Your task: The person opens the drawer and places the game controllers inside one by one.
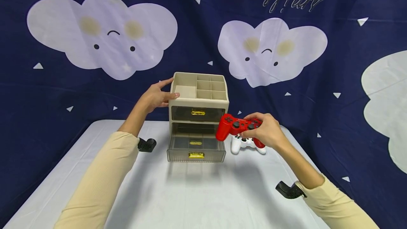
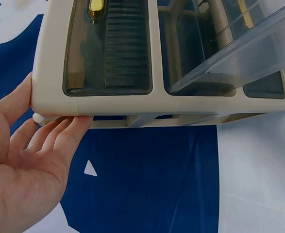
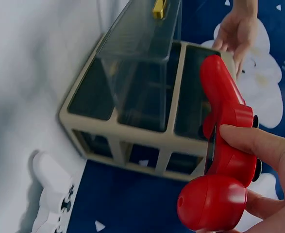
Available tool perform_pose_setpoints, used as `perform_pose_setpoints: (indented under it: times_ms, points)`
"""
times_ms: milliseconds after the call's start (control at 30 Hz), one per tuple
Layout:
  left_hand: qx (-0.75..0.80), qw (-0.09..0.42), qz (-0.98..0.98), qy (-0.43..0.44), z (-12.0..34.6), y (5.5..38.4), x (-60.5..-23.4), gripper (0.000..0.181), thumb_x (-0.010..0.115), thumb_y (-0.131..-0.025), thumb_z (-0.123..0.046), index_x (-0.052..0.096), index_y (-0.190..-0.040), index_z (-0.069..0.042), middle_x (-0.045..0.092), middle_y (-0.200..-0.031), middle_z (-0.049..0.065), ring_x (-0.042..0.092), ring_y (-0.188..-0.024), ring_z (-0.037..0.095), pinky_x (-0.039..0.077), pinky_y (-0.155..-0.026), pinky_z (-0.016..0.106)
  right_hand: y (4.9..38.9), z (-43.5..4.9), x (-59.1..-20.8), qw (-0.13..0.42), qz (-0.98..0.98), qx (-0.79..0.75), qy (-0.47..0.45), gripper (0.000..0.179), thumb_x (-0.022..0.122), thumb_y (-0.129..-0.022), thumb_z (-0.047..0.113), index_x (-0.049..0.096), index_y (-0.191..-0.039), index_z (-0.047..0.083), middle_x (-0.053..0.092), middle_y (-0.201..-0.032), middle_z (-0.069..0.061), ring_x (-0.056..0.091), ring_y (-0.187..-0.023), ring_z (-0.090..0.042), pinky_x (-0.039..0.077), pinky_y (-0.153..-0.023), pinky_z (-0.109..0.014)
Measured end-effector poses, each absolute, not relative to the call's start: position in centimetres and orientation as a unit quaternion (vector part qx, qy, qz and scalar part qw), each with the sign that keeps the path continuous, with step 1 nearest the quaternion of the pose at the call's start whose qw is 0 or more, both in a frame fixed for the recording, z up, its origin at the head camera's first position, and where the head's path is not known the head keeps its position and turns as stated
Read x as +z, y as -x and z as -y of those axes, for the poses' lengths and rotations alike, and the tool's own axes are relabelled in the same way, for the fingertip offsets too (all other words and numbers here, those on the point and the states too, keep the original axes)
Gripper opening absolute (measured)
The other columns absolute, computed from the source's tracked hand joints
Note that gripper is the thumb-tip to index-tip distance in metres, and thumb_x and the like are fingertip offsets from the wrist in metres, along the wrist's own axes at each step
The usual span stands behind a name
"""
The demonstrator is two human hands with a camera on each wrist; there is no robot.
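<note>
A cream desktop organizer (image 1: 198, 100) with dark see-through drawers and gold handles stands on the table. Its middle drawer (image 1: 181, 155) is pulled out toward me. My left hand (image 1: 154, 98) grips the organizer's upper left side, thumb over the top rim and fingers along the side; in the left wrist view those fingers (image 2: 59, 138) lie against the side wall. To the right of the pulled-out drawer, my right hand (image 1: 267, 130) holds a red game controller (image 1: 226, 127) by one end, above a white game controller (image 1: 236, 145). The thumb presses the controller's red body (image 3: 227, 160) in the right wrist view.
The white tablecloth (image 1: 178, 200) covers the table in front of the organizer. Behind hangs a dark blue curtain (image 1: 194, 27) with clouds and small triangles. The organizer's top tray (image 1: 185, 91) has one large compartment and several small ones.
</note>
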State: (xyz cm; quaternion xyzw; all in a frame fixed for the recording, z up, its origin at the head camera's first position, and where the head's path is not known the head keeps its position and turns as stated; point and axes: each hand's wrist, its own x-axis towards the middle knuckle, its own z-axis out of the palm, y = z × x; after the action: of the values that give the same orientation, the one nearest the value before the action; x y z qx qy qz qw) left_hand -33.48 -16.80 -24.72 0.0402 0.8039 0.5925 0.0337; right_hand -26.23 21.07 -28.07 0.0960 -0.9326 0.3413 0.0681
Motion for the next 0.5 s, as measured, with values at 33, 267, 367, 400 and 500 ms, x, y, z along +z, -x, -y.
perform_pose_setpoints:
  times_ms: [33,267,367,400,500]
  points:
    - [0.593,0.034,-0.804,-0.040,16.8,33.5,-24.7,0.084,0.071,-0.097,-0.018,0.021,-0.163,-0.033,0.043,-0.157,0.018,0.057,-0.133,0.035,0.049,-0.110,0.046,26.2,-20.8,-28.0,0.067,0.931,0.345,-0.099,0.056,0.092,-0.069,0.030,0.072,-0.119,0.016,0.069,-0.106,-0.015,0.064,-0.089,-0.029,0.053,-0.070,-0.032]
    - [0.594,0.035,-0.802,-0.039,16.7,33.6,-24.6,0.084,0.071,-0.097,-0.018,0.021,-0.163,-0.032,0.044,-0.156,0.018,0.057,-0.133,0.035,0.049,-0.110,0.047,25.9,-18.5,-27.6,0.060,0.923,0.360,-0.120,0.052,0.091,-0.069,0.028,0.073,-0.118,0.019,0.065,-0.112,-0.013,0.062,-0.092,-0.029,0.054,-0.071,-0.032]
    - [0.594,0.036,-0.803,-0.040,16.7,33.6,-24.6,0.085,0.071,-0.097,-0.018,0.020,-0.163,-0.033,0.043,-0.157,0.018,0.057,-0.133,0.035,0.049,-0.110,0.047,25.9,-17.5,-27.6,0.063,0.921,0.364,-0.129,0.051,0.092,-0.069,0.027,0.074,-0.117,0.020,0.062,-0.115,-0.013,0.061,-0.097,-0.030,0.053,-0.072,-0.032]
    - [0.594,0.036,-0.803,-0.040,16.7,33.6,-24.6,0.085,0.071,-0.097,-0.018,0.020,-0.163,-0.032,0.042,-0.157,0.018,0.057,-0.133,0.035,0.049,-0.110,0.047,25.9,-17.2,-27.7,0.066,0.920,0.363,-0.132,0.051,0.092,-0.069,0.027,0.074,-0.116,0.020,0.061,-0.115,-0.013,0.059,-0.099,-0.029,0.053,-0.073,-0.033]
    - [0.593,0.037,-0.803,-0.040,16.8,33.5,-24.6,0.085,0.071,-0.097,-0.018,0.020,-0.164,-0.032,0.040,-0.158,0.018,0.056,-0.133,0.035,0.048,-0.110,0.046,25.9,-16.1,-28.0,0.076,0.918,0.365,-0.139,0.050,0.092,-0.067,0.027,0.075,-0.114,0.021,0.060,-0.113,-0.013,0.056,-0.102,-0.029,0.052,-0.075,-0.034]
